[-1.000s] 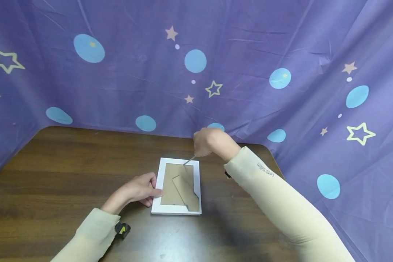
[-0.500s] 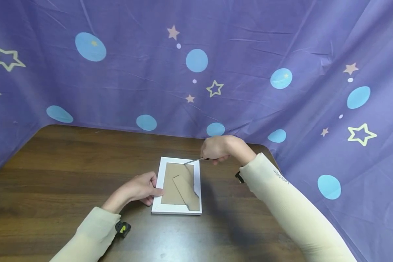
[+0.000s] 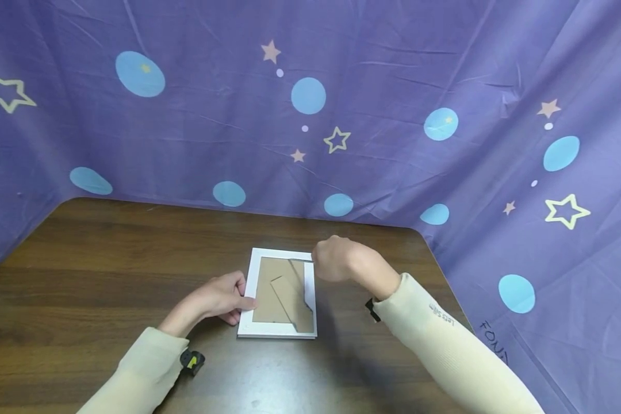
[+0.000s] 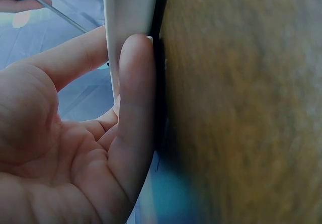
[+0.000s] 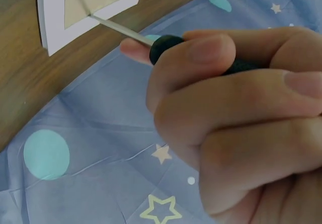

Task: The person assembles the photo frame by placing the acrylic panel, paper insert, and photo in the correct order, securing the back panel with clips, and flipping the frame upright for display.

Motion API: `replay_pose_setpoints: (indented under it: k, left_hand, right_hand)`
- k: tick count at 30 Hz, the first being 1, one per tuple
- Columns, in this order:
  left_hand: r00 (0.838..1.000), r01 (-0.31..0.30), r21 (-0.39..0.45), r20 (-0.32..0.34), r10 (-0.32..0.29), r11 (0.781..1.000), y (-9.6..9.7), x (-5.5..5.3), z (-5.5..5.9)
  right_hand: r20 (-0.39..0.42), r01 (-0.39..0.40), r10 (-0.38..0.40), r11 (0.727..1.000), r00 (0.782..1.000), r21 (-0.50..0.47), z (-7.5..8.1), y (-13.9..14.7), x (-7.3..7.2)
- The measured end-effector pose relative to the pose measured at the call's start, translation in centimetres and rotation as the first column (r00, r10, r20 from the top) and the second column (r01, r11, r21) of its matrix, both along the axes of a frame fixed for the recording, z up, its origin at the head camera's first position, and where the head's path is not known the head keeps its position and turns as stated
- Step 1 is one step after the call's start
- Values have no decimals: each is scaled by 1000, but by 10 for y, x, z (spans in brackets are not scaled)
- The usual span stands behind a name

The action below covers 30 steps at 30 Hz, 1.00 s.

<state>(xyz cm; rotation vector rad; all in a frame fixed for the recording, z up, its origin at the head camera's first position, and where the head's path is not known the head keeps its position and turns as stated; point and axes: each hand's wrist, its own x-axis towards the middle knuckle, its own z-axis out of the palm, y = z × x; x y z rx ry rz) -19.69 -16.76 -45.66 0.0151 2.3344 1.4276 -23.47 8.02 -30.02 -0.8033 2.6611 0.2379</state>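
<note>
A white photo frame [image 3: 274, 330] lies on the table with its brown backing board [image 3: 276, 268] facing up. A stand flap [image 3: 294, 302] crosses the board at a slant. My left hand [image 3: 219, 297] pinches the frame's left edge, thumb on top and fingers against the side. In my right hand [image 3: 336, 259], curled fingers grip the dark handle of a screwdriver [image 5: 123, 29]. The screwdriver's tip meets the inner edge of the frame's far border, where the board begins. In the head view the handle is hidden behind the right hand.
The brown wooden table [image 3: 108, 287] extends around the frame. Behind it and along the sides hangs a purple curtain [image 3: 227, 115] with stars and blue dots. A black wrist device [image 3: 192, 361] sits by the left sleeve.
My right hand first swung to the right, then dropped closer to the frame, so the screwdriver lies flatter. Its tip stays at the far border. The left hand and frame have held still.
</note>
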Motion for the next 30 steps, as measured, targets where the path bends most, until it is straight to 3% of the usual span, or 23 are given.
replay_pose_setpoints:
  k: [14,30]
  left_hand:
    - [1000,-3,-6,16,3,1000,0,0,1]
    - [1000,17,-16,-3,-17,1000,-2,-2,1]
  right_hand:
    - [-90,107,-119,986,989,-128,-28,5,30]
    - [-193,142,-167,980,967,-140,-51,0,57]
